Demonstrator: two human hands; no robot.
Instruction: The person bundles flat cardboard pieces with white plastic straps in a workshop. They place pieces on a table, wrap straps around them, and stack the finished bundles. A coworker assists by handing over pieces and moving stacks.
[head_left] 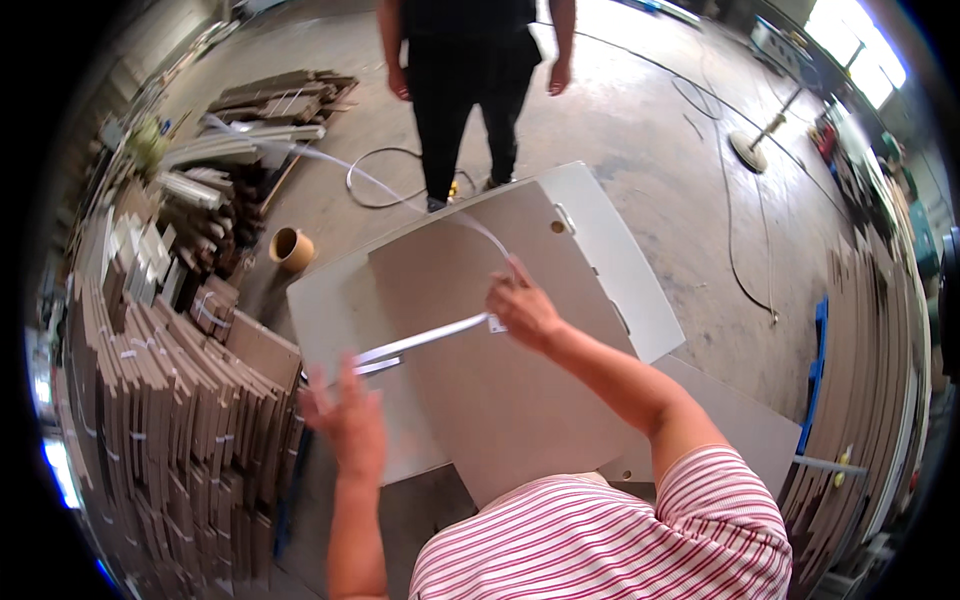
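Observation:
My right hand [525, 308] is closed on a thin white strap [425, 336] above the middle of a brown panel [510, 400]. One length of the strap runs left toward my other hand; a further length trails from the right fingers to the far left. My left hand [350, 425], smeared by motion, has its fingers spread near the strap's left end, beside the panels' left edge. No grip on the strap shows there. The brown panel lies slantwise over a larger pale panel [625, 270].
A person in black [470, 90] stands beyond the panels. Bundled brown strips [170, 400] stand at left, near a cardboard tube [291, 249]. Long strips [850, 370] line the right side, with a blue pallet edge [817, 350]. A hose [735, 240] crosses the concrete floor.

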